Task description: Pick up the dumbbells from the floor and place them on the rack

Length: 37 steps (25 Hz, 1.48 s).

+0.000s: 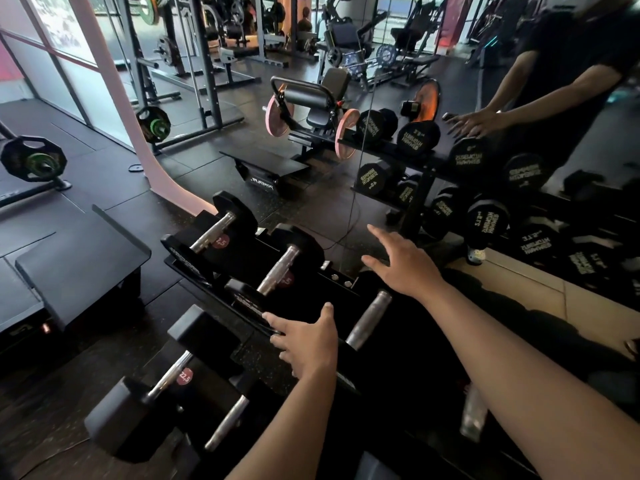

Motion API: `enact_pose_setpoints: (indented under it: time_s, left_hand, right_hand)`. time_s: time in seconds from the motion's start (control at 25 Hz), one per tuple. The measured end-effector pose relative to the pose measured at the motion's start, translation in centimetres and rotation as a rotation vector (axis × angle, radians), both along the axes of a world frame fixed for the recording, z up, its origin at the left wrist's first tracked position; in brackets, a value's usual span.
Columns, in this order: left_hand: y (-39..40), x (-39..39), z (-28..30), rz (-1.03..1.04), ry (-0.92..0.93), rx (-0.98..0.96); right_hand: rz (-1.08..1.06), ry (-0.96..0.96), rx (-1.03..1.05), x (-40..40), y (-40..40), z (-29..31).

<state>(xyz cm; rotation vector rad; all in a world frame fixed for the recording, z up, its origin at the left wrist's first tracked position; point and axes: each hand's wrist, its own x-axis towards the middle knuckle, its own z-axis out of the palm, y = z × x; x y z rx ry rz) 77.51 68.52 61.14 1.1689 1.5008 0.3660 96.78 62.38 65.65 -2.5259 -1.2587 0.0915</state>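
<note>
Both hands are reaching out over the dumbbell rack (pixel 194 268), and neither is gripping anything. The left hand (pixel 308 344) is spreading open, palm down, thumb lifted toward the far side, and its fingertips (pixel 277 322) are resting on or just above the near edge of the black end of a dumbbell on the upper tier; real contact is hard to tell. The right hand (pixel 401 263) is hovering farther away and to the right, fingers splayed wide and pointing to the far left, holding nothing and apart from the metal below it.

Between the two hands a silver-handled dumbbell (pixel 369 318) is lying on the rack, its handle running from near left to far right, just beside the left hand's thumb. To the left of it two more dumbbells are sitting on the upper tier: one with a red 5 label (pixel 278 271) and, at the far left end, one marked 2,5 (pixel 216 232). On the lower tier, nearer and to the left, a big hex dumbbell marked 22,5 (pixel 173 374) is resting, with another handle (pixel 227 424) just near of it.

At the far right a wall mirror (pixel 519 98) is showing the person's reflected hand (pixel 472 124) above reflected dumbbells.
</note>
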Motion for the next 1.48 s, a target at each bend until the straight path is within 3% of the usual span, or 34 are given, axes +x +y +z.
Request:
enact_pose_setpoints:
  time_s: [0.52, 1.48]
  left_hand:
    - [-5.9, 0.3, -2.4, -0.175, 0.028, 0.06]
    - [-6.2, 0.1, -3.7, -0.115, 0.0, 0.034]
  right_hand:
    - [-0.032, -0.003, -0.038, -0.6, -5.6, -5.7]
    - [-0.021, -0.086, -0.151, -1.4, -3.7, -6.3]
